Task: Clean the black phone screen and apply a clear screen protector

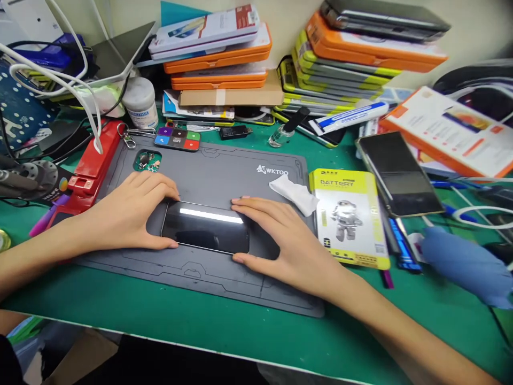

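Note:
A black phone (206, 227) lies screen up on a grey work mat (224, 171). My left hand (128, 216) grips its left end, thumb on the near edge and fingers curled over the far edge. At the phone's right end, my right hand (280, 240) holds on the same way, fingers along the far edge and thumb at the near corner. A white wipe (294, 193) lies on the mat just beyond my right hand.
A yellow battery box (348, 216) and a second dark phone (396, 174) lie to the right. Stacks of orange and yellow boxes (344, 59) line the back. A red tool (94, 160), cables and a white jar (141, 101) crowd the left. A blue glove (465, 262) lies at right.

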The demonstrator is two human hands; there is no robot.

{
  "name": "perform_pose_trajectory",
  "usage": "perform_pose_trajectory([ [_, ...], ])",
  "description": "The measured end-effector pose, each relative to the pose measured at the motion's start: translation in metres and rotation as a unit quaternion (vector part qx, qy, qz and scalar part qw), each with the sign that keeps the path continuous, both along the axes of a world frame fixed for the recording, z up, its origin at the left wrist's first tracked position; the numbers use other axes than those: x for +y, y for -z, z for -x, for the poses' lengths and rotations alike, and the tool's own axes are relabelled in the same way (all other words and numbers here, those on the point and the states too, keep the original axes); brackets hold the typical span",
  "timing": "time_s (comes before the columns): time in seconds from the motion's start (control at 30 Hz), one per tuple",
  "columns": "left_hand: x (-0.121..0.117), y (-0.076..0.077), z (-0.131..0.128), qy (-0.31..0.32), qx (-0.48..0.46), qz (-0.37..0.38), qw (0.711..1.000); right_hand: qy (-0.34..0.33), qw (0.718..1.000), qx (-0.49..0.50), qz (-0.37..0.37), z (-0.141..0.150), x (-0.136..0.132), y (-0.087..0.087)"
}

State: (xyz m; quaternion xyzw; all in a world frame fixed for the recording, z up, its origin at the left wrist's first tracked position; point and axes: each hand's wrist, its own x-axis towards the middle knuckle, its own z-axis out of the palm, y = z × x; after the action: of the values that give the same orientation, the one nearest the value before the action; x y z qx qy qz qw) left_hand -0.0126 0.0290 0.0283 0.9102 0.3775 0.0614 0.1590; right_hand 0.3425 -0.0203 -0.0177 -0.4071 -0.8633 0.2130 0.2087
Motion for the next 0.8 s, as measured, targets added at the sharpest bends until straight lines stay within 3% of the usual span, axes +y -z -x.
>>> perform_pose_trajectory([
  [0.37, -0.01, 0.007, 0.013, 0.007, -0.027, -0.006, 1.0, -0.009, 1.0, -0.01, -0.001, -0.002, -0.003, -0.005],
  [0.8, -0.014, -0.001, 0.004, 0.007, -0.001, 0.001, 1.0, 0.002, 1.0, 0.003, 0.016, -0.001, -0.005, -0.005],
])
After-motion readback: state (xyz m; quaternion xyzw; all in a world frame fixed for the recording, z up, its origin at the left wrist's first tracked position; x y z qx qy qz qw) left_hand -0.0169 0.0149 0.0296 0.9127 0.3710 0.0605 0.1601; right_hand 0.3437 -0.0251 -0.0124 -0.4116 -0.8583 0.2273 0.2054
